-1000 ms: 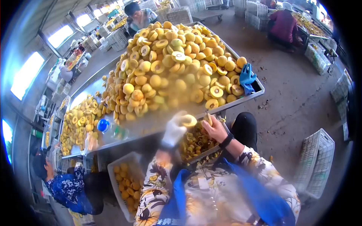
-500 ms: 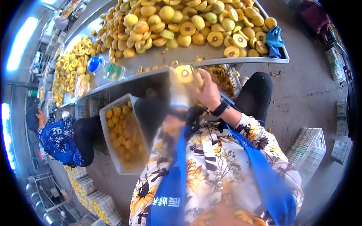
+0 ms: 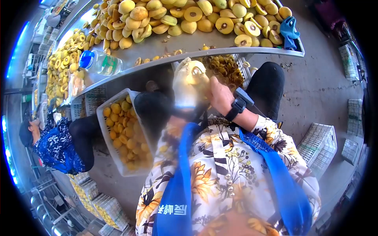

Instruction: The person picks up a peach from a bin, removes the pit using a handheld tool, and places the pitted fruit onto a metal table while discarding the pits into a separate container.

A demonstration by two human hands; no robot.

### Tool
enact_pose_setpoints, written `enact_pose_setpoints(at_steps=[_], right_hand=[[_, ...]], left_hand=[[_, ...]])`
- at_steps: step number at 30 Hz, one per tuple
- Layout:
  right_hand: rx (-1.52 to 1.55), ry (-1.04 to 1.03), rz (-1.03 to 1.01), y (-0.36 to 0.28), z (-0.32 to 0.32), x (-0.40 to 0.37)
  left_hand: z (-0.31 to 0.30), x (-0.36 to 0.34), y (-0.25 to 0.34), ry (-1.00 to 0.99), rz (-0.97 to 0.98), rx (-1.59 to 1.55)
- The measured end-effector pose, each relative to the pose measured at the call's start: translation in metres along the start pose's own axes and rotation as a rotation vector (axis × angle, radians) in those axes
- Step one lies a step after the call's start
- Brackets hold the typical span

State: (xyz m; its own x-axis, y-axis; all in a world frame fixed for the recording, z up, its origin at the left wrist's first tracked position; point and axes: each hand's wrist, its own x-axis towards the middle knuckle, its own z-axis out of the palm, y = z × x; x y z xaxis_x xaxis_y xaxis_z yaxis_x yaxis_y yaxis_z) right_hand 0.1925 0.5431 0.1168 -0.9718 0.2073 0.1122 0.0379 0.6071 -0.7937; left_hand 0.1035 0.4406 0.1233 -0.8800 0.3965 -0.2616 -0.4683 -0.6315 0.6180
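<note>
My left hand [image 3: 183, 85], in a whitish glove, is closed around a yellow peach half [image 3: 198, 73] in front of the table edge. My right hand [image 3: 220, 95], bare with a black watch on the wrist, is closed with its fingertips right at the peach half. By the watch, a grey handle-like piece [image 3: 244, 96] sticks out; what the right fingers hold is hidden. Beyond both hands, a large pile of halved peaches [image 3: 185, 25] lies on the metal table [image 3: 165, 44].
A white crate [image 3: 103, 131] of peach halves stands left of my legs. Under the table is a container of dark peach scraps [image 3: 222, 69]. A water bottle [image 3: 103, 63] and a blue cloth [image 3: 289, 33] lie on the table. A person [image 3: 61, 147] sits at left; an openwork crate [image 3: 319, 141] stands right.
My right hand has turned and drawn slightly down and right, its fingers closing up. The gloved hand has tilted the peach half, whose cut face now shows less. The view has shifted a little.
</note>
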Motion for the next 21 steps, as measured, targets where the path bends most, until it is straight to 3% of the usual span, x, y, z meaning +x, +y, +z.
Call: enact_pose_setpoints(at_steps=[10,13,16,19,21], right_hand=[[-0.015,-0.007,0.140,-0.017,0.002,-0.007],[-0.029,-0.007,0.122,-0.017,0.002,-0.008],[0.002,-0.037,0.104,-0.012,0.005,-0.009],[-0.011,-0.095,0.049,-0.009,0.009,-0.011],[-0.028,-0.162,0.098,-0.013,0.006,-0.008]], left_hand=[[0.008,-0.010,-0.009,-0.052,0.272,0.193],[0.021,-0.013,-0.007,0.065,0.193,0.144],[0.016,-0.009,-0.009,0.037,0.201,0.134],[0.014,-0.005,-0.005,0.132,0.213,0.293],[-0.010,0.010,-0.003,0.033,0.071,0.305]])
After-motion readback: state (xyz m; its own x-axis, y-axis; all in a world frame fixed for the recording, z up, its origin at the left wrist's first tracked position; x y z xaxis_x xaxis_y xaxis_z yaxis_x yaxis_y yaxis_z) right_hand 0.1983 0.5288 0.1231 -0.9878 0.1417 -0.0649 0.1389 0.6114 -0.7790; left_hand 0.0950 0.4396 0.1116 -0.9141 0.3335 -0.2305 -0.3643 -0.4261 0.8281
